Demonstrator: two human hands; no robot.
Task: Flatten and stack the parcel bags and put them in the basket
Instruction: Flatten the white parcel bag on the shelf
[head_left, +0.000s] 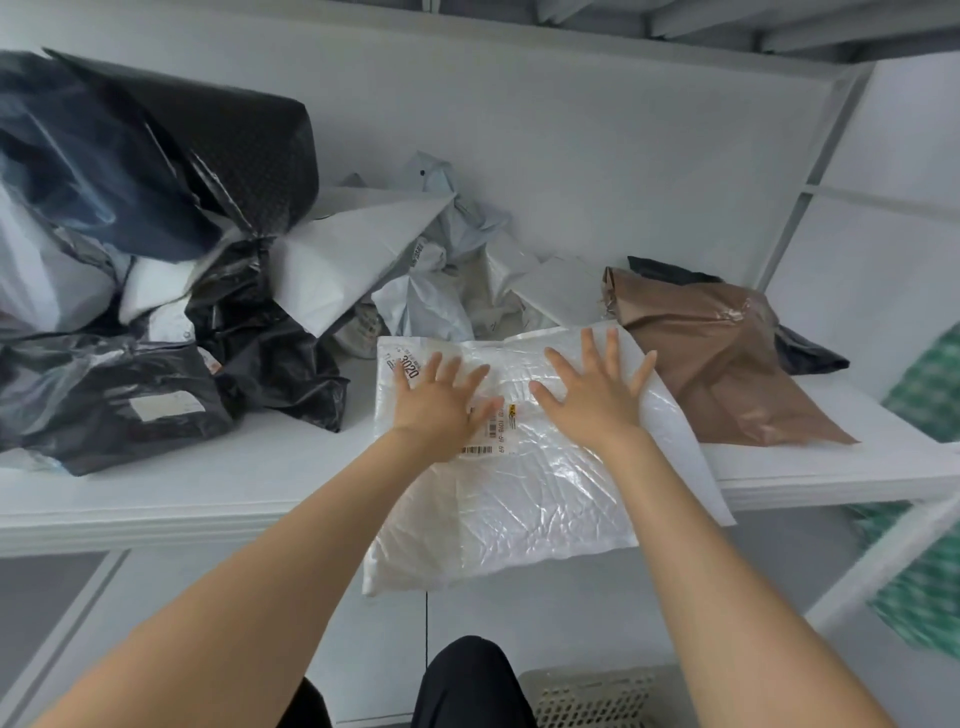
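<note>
On the white shelf (208, 478), in the head view, the white parcel bag (519, 493) lies at centre, its near end hanging past the shelf's front lip. The left hand (441, 402) and right hand (597, 395) rest on its far half, palms down. The fingers (588, 358) are spread straight and grip nothing, likely pressing air out so the bag will stack flat. A brown bag (727, 364) lies just beside it at 2 o'clock. Crumpled pale bags (426, 296) sit at 12 and black bags (156, 182) are heaped at 10, still rumpled. The basket (592, 696) shows only a mesh corner at 6 o'clock, below the shelf; its contents cannot be told.
</note>
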